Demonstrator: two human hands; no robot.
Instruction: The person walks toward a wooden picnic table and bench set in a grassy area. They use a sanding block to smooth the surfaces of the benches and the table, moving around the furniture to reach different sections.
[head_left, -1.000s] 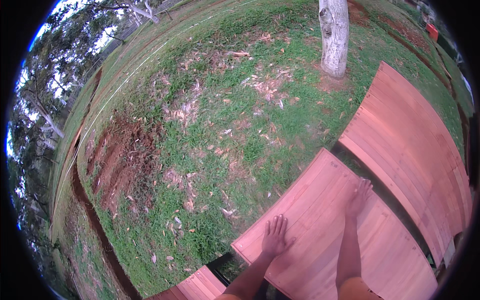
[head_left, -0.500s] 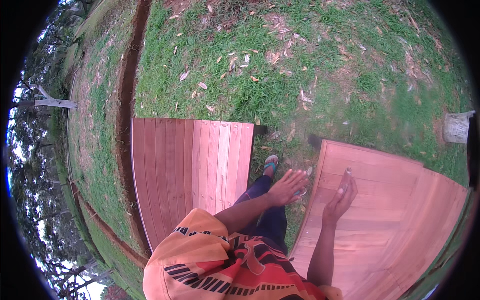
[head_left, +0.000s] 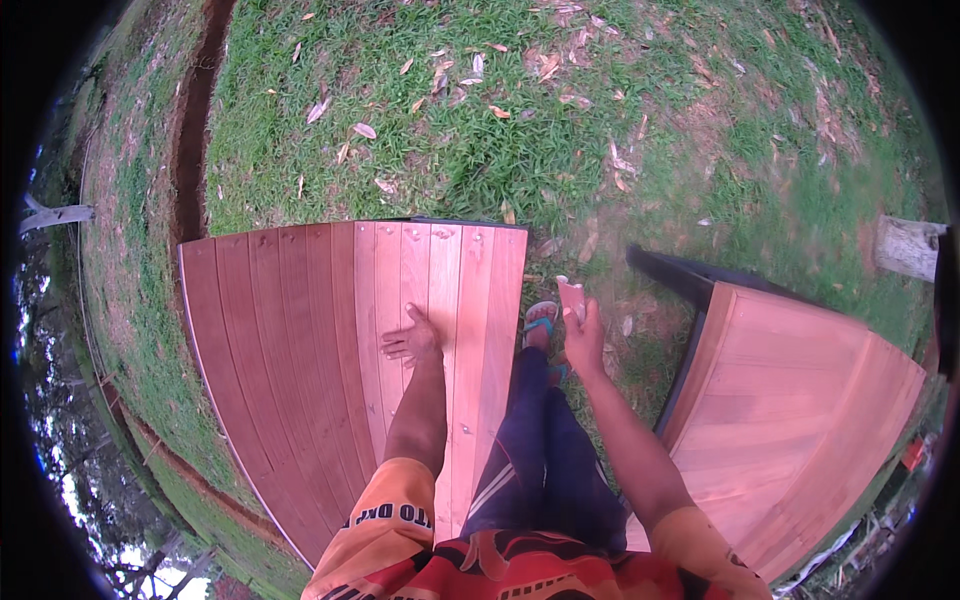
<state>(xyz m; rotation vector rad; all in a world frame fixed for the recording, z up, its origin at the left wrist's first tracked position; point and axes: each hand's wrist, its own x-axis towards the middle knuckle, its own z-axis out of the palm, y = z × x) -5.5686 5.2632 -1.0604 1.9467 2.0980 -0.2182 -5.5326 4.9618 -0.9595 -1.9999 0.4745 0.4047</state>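
Note:
My left hand [head_left: 414, 338] is stretched over the slatted wooden bench [head_left: 300, 340] on the left, palm down with its fingers spread. It holds nothing; whether it touches the slats I cannot tell. My right hand [head_left: 586, 345] is raised between the two pieces of furniture, closed round a small folded piece of sandpaper [head_left: 571, 294], pinkish brown with a pale ragged edge. On the right stands a second wooden bench [head_left: 790, 350], paler, its boards looking dusty and its legs dark.
My feet, in a blue-strapped sandal [head_left: 540, 325], stand in the gap between the benches. Grass [head_left: 400, 120] strewn with dry leaves lies ahead. A tree stump [head_left: 908, 248] stands at the far right, and a narrow trench [head_left: 195, 130] runs along the left.
I have turned toward the left bench. My left hand has swung left from the gap to over its slats. The right hand has moved off the right bench, still holding the sandpaper.

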